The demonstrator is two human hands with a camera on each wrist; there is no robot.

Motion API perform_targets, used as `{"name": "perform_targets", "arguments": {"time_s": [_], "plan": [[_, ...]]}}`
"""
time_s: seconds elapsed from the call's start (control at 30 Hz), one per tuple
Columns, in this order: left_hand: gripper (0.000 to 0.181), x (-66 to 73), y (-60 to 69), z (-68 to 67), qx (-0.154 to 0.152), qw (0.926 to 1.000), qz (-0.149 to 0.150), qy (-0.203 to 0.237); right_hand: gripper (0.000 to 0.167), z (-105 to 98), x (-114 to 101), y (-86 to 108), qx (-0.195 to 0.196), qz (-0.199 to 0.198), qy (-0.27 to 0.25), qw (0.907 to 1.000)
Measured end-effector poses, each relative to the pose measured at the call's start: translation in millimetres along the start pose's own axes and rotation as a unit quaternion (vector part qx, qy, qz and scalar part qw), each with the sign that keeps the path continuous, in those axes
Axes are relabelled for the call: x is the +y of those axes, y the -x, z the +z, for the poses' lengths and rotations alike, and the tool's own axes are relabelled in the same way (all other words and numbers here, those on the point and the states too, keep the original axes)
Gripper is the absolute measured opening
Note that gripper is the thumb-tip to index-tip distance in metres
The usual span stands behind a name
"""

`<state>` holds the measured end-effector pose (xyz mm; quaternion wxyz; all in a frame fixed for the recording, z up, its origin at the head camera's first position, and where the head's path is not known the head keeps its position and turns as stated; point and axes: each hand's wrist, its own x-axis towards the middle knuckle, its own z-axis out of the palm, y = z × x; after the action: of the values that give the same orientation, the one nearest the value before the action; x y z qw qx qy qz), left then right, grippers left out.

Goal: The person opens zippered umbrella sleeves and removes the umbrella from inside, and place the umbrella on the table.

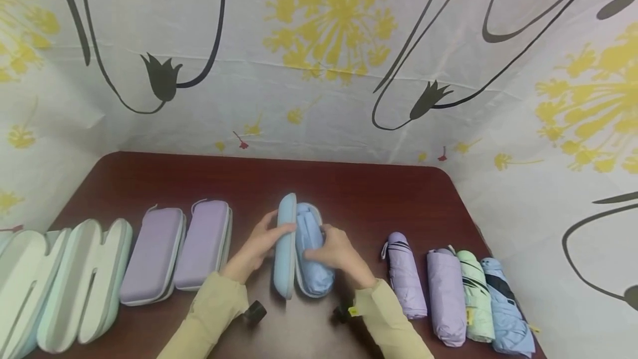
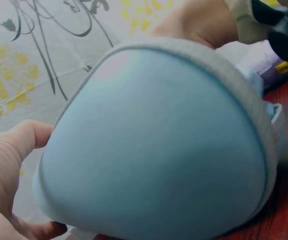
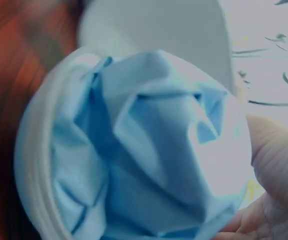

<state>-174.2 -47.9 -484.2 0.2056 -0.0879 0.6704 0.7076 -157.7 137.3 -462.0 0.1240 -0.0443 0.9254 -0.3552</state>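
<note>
A light blue zip case [image 1: 285, 248] stands partly opened in the middle of the table, its two halves hinged apart. My left hand [image 1: 260, 242] grips the left half, thumb across its edge. In the right half lies a folded blue umbrella [image 1: 313, 254], its crumpled fabric filling the shell. My right hand [image 1: 339, 251] holds the umbrella in that half, thumb over the fabric; its other fingers are mostly hidden behind the shell. The left wrist view shows the smooth outside of the case [image 2: 154, 145]. In the right wrist view the umbrella's bunched end [image 3: 154, 145] bulges above the white zip rim.
Two purple cases [image 1: 154, 254] lie closed to the left, beside pale green opened cases [image 1: 82, 287] with white linings. At right lie folded umbrellas: two purple [image 1: 406, 276], one green [image 1: 476, 295], one blue [image 1: 505, 309]. A patterned cloth [image 1: 299, 93] hangs behind the dark red table [image 1: 369, 193].
</note>
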Motion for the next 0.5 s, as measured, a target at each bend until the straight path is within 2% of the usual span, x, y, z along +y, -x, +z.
{"name": "perform_targets", "arguments": {"time_s": [0.17,0.23,0.4,0.5], "plan": [[0.08,-1.1,2.7,-0.2,0.01,0.9998,-0.002,-0.019,0.075,-5.4,5.9,2.3,-0.01,-0.01,-0.04,0.9991],[0.08,0.2,4.4,-1.9,0.012,0.9994,-0.002,-0.032,0.074,-7.8,7.7,5.1,0.0,-0.015,-0.051,0.9986],[0.079,6.9,10.7,-12.1,0.036,0.9954,0.005,-0.089,0.066,-15.4,12.6,14.5,0.035,-0.013,-0.117,0.9924],[0.079,10.3,16.6,-20.3,0.049,0.9911,0.012,-0.123,0.065,-20.4,18.2,18.6,0.061,-0.009,-0.112,0.9918]]}}
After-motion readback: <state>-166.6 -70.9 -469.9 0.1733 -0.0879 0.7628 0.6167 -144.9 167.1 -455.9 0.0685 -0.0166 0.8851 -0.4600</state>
